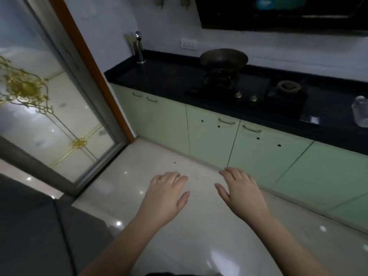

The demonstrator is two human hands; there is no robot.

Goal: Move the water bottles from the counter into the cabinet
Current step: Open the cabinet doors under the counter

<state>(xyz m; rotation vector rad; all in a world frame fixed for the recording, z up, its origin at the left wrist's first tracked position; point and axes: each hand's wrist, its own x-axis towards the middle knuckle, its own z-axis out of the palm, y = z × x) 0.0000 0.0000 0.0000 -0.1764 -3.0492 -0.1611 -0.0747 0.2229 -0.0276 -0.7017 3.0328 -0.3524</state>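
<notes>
One clear plastic water bottle (360,111) stands on the black counter (163,76) at the far right, cut off by the frame edge. Pale green cabinet doors (211,136) run below the counter, all closed. My left hand (166,193) and my right hand (242,191) are held out palm down over the floor in front of the cabinets, fingers apart, holding nothing. Both hands are far from the bottle.
A two-burner gas stove (253,90) with a dark wok (224,58) sits mid-counter. A steel utensil holder (140,50) stands in the back left corner. A glass door with gold ornament (51,116) is at left. Glossy white floor tiles (199,236) lie below my hands.
</notes>
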